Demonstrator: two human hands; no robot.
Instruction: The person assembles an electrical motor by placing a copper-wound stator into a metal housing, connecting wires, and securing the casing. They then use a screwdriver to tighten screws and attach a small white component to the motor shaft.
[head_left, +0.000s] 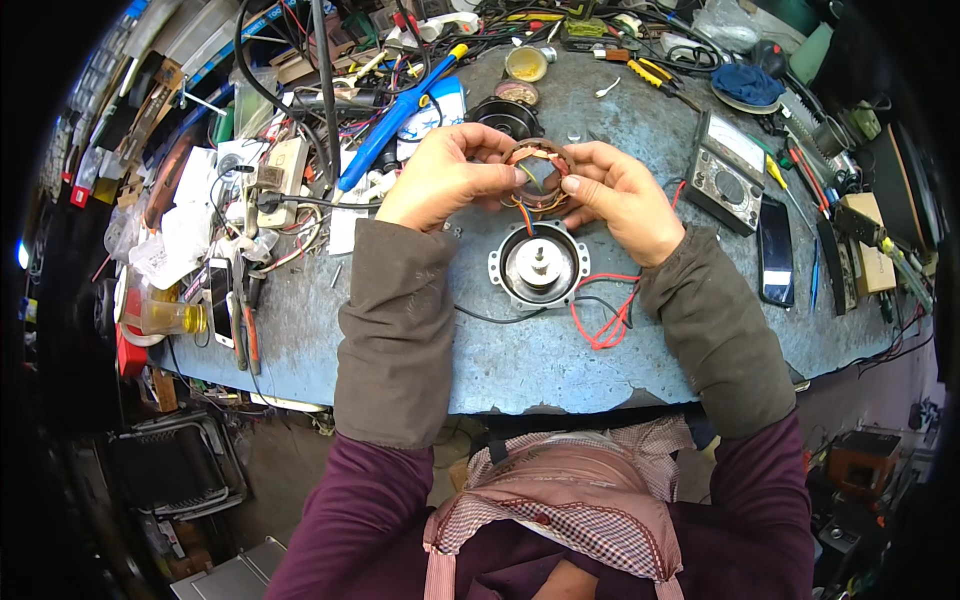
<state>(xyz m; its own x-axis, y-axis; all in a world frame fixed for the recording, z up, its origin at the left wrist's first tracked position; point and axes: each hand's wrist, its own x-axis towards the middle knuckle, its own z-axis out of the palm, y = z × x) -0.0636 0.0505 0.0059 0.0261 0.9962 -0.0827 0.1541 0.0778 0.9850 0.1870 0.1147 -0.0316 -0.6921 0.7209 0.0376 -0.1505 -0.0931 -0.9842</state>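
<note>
Between both hands I hold a motor stator [553,203], a ring wound with copper wire, tilted so its round opening faces me. My left hand [455,178] grips its left rim with thumb and fingers. On the opposite rim my right hand [618,198] pinches near some reddish wires. Coloured leads run from the ring down to a round metal motor housing [497,268] on the bench just below. Inside that housing sits a silvery rotor [540,262] with a shaft standing up. Red and black test leads [598,338] lie beside the housing. A black motor cover [508,117] rests behind my left hand.
An analog multimeter [728,172] and a dark phone [775,252] lie to the right on the worn blue bench [400,372]. A blue stick-like tool [395,128], a white phone [220,298], pliers [249,318] and tangled wires crowd the left. Yellow-handled cutters [655,78] lie at the back.
</note>
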